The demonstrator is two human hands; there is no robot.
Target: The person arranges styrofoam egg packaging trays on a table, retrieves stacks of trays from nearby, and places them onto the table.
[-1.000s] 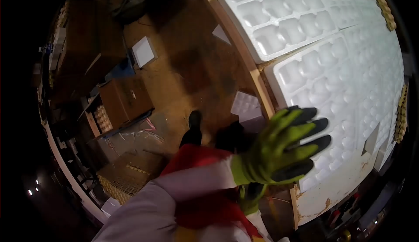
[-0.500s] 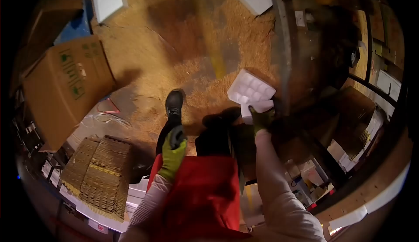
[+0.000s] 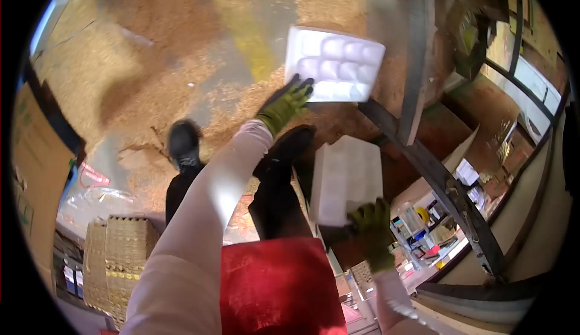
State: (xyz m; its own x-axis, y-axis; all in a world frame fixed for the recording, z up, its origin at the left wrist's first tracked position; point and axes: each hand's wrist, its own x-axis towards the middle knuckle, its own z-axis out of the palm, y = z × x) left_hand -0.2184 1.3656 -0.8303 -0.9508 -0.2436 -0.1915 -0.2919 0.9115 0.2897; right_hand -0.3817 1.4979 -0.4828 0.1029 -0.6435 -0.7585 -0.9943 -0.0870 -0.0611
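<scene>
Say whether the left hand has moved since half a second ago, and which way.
Yes: the left hand has moved forward, away from the red apron and nearer the yellow floor stripe, now at the dimpled white tray.

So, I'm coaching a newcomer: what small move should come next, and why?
I'd probably close the left hand on the dimpled white tray: it overlaps the tray's corner in this view, while the right hand is at the white block's near end.
</scene>
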